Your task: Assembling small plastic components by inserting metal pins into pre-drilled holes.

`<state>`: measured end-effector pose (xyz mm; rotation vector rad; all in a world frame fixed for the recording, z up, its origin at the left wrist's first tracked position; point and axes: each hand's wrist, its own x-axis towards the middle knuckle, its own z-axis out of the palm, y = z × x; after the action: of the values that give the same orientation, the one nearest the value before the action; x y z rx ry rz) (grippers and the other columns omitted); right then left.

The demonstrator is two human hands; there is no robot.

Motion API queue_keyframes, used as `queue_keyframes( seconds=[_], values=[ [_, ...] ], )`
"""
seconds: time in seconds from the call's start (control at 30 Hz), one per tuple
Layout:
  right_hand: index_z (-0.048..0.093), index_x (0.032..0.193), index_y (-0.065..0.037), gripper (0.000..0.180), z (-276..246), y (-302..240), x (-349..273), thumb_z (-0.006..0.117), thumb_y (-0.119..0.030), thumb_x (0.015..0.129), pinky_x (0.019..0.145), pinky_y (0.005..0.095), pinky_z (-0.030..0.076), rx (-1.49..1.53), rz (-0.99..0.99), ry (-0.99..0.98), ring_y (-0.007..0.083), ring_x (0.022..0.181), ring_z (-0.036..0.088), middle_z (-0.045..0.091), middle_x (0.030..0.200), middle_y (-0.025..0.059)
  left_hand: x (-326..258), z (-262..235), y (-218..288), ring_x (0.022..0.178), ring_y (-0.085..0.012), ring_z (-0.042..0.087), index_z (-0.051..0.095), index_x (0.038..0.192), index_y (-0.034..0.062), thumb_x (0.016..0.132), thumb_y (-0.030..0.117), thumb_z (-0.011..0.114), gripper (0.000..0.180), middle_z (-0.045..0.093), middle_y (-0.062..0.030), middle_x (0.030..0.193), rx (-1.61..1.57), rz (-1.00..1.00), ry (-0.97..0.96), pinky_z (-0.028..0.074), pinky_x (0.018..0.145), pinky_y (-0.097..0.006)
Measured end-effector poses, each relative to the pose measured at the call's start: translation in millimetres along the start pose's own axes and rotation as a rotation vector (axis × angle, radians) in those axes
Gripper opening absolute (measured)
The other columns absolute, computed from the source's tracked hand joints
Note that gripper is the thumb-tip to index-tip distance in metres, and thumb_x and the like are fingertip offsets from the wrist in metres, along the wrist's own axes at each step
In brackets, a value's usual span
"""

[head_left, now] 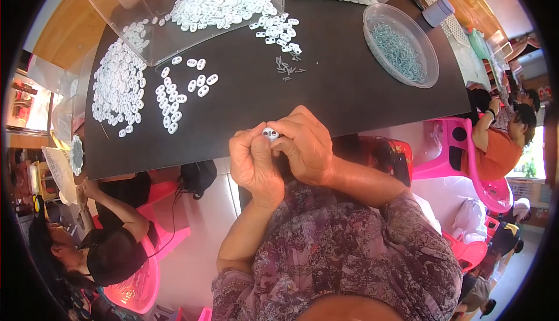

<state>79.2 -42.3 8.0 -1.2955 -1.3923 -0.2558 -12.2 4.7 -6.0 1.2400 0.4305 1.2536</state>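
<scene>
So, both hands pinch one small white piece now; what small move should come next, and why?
Probably the right hand should reach forward to the loose grey metal pins and pick one. The white two-hole piece sits pinched between both hands, the left hand steadying it, and its holes look empty, though the view is too small to be sure.

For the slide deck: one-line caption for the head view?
Both hands, left hand and right hand, pinch one small white plastic piece above a dark table.

I see bright, even daylight, soft shadows, glare on the clear bowl, sharp centre, and edges bent by the fisheye.
</scene>
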Motion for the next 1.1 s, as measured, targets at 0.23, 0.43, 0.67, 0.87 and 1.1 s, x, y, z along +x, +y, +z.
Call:
queue_keyframes(
  seconds=[0.23,0.43,0.67,0.87,1.1],
  values=[
    [0.057,0.098,0.005,0.026,4.0,3.9,-3.0,0.063,0.005,0.073,0.052,0.0316,0.042,-0.042,-0.016,0.005,0.0228,0.060,0.052,0.059,0.077,0.0116,0.6,-2.0,-6.7,0.057,-0.0033,0.040,0.055,0.093,-0.0012,0.095,0.016,0.052,0.017,0.045,0.0006,0.077,0.094,0.027,0.010,0.033,0.049,-0.018],
    [0.057,0.096,0.004,0.025,3.6,9.9,-6.4,0.061,0.008,0.072,0.051,0.0321,0.042,-0.039,-0.003,0.009,0.0228,0.059,0.052,0.059,0.075,0.0107,1.6,1.1,-9.1,0.059,-0.0043,0.043,0.053,0.091,-0.0019,0.096,0.013,0.051,0.016,0.051,-0.0025,0.074,0.064,-0.048,0.011,0.036,0.052,-0.018],
    [0.057,0.093,0.000,0.020,4.0,7.7,8.1,0.065,0.002,0.074,0.057,0.0329,0.043,0.031,0.121,0.022,0.0245,0.060,0.052,0.059,0.075,0.0093,11.4,-2.2,-4.9,0.067,-0.0059,0.047,0.057,0.103,-0.0031,0.096,0.010,0.049,0.017,0.054,-0.0028,0.080,0.108,-0.045,0.010,0.040,0.060,-0.020],
    [0.063,0.082,-0.002,0.007,-48.2,37.3,42.1,0.065,-0.001,0.075,0.060,0.0354,0.045,-0.227,0.141,-0.072,0.0263,0.066,0.056,0.059,0.072,0.0097,44.4,3.0,-4.5,0.065,-0.0066,0.050,0.061,0.105,-0.0004,0.093,0.010,0.054,0.018,0.058,-0.0028,0.080,0.373,-0.220,-0.161,0.041,0.057,-0.019],
    [0.065,0.092,-0.002,0.018,-121.1,131.9,158.2,0.062,-0.014,0.079,0.077,0.0400,0.046,-0.578,0.151,0.134,0.0325,0.091,0.059,0.065,0.096,0.0148,92.8,4.1,-19.5,0.065,-0.0129,0.054,0.065,0.093,0.0012,0.085,0.001,0.059,0.010,0.059,-0.0068,0.076,0.789,0.171,-0.364,0.043,0.060,-0.025]
  ],
)
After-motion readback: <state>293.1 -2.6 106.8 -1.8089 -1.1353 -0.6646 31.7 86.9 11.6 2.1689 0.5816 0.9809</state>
